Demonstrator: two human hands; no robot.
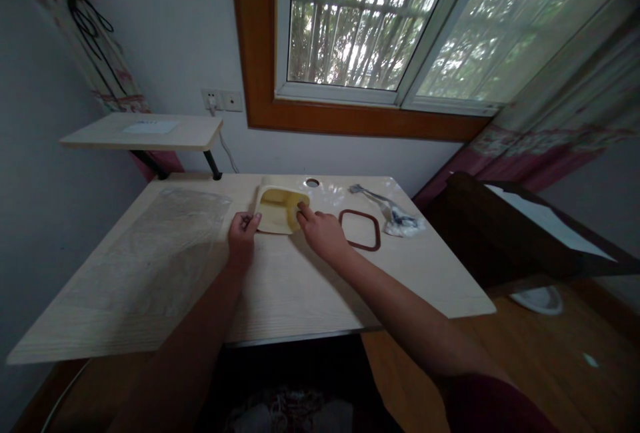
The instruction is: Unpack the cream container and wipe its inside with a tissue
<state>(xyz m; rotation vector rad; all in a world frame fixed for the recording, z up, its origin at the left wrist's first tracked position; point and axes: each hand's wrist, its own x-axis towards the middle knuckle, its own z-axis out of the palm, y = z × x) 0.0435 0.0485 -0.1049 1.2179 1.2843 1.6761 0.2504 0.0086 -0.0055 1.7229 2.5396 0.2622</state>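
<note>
**Checker A:** Item 1, your left hand (243, 232). The fingers are curled in and the thumb lies against the left rim of the yellow tray (277, 210). This view does not show whether the curled fingers pinch that rim from beneath.

**Checker B:** Item 2, your right hand (323, 232). The index finger is stretched out with its tip on the tray's right side. The other fingers are loosely bent and close on nothing.

**Checker A:** Reading: with contact on two opposite sides, you are probably bracing the tray so that it does not slide on the smooth table (300, 286).

**Checker B:** Position of the tray: it lies flat at the far middle of the table, between your two hands.

**Checker A:** Just beside your right hand lies a reddish-brown seal ring (358, 211), flat on the table and apart from the tray. Its rounded-square outline seems to match the tray, so it likely belongs to it and is laid within reach.

**Checker B:** Beyond the ring, a wrapped fork (387, 210) lies near the far right corner. A clear plastic sheet (165, 246) covers the table's left part, apart from your hands.

**Checker A:** A round cable hole (312, 182) sits just behind the tray. A raised shelf (143, 132) stands at the far left.
</note>
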